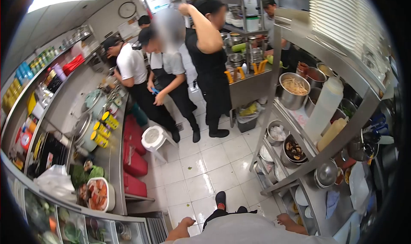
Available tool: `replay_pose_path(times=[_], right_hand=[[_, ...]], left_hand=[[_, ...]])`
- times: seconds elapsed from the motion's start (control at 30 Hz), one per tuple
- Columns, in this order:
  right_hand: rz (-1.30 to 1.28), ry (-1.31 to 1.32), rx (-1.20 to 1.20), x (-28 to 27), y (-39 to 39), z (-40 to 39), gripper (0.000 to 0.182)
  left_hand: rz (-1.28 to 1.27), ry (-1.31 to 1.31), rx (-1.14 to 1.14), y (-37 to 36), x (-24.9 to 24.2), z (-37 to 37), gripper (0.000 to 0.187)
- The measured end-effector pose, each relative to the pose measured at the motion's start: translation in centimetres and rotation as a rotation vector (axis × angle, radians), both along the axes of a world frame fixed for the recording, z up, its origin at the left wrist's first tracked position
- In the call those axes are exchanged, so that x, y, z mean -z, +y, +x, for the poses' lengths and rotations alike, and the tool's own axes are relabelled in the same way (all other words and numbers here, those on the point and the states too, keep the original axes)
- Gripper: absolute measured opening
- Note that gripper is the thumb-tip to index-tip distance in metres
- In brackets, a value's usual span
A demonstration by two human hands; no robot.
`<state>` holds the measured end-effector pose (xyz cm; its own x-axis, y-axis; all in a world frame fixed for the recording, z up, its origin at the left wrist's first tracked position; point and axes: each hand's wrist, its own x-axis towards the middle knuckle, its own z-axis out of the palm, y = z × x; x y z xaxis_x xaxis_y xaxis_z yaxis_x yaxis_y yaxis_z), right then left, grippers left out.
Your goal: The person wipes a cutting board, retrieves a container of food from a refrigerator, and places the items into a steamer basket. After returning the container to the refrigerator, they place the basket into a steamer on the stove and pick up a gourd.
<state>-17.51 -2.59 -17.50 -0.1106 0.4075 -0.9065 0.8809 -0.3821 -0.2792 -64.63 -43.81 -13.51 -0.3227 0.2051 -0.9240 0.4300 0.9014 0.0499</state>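
My left hand [186, 222] hangs low beside my body, over the tiled floor near the left counter's end. It holds nothing that I can see, and its fingers are loosely bent. On the other side, my right hand [284, 219] is also low, with slightly curled, parted fingers and nothing visible in it. It is nearest to the steel shelf rack [274, 185], though apart from it. Between my hands are my grey shirt [244, 229] and one dark shoe [221, 198] on the floor.
Three people in dark aprons or trousers stand ahead; one person [209, 60] raises an arm. A white stool [155, 138] stands beside red bins [133, 158]. The left counter bears a white tub [110, 198] of reddish food. Pots, including one pot [293, 99] of pale strips, fill the right rack.
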Motion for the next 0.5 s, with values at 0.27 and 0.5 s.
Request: replay_pose_path(times=[0.27,0.5], right_hand=[[0.138,0.265,0.038,-0.8,5.1,-7.9,0.022],[0.079,0.264,-0.048,-0.3,4.3,-7.5,0.023]], left_hand=[[0.473,0.272,-0.083,6.8,-2.9,-1.1,0.046],[0.425,0.292,-0.177,7.8,-5.7,-0.3,0.047]])
